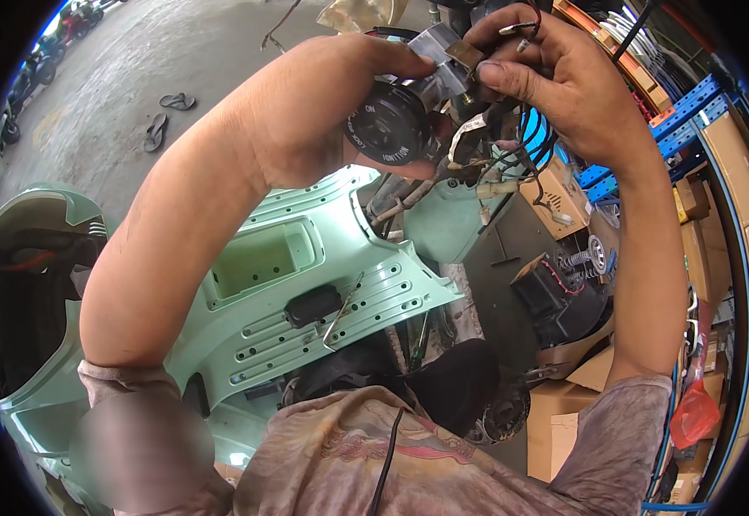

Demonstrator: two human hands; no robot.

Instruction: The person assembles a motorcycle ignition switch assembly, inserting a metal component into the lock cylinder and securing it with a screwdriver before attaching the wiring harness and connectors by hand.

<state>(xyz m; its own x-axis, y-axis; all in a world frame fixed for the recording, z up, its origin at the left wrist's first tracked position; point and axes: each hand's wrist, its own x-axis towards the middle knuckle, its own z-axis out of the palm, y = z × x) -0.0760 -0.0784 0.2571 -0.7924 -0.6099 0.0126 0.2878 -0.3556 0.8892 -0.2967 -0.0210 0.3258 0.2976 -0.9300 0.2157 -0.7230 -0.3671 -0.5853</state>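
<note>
Near the top of the head view, my left hand (319, 107) is closed around a scooter ignition switch (389, 125). The switch has a round black face with pale lettering and a silver metal housing (436, 52). The left thumb presses along the housing, and the fingers pass underneath, partly hidden. My right hand (564, 82) pinches a small brownish metal piece (464, 54) against the housing's right side, with its thumb in front. The other right fingers curl behind, near a thin wire. Below the hands hang loose wires and connectors (499, 185) around the scooter's steering column.
A pale green scooter floor panel (366, 301) lies below, with a black box (313, 307) and a bent metal rod (340, 322) on it. Sandals (156, 132) lie on the concrete at left. Blue shelving (693, 112), cardboard boxes (555, 202) and a coil spring (577, 262) stand at right.
</note>
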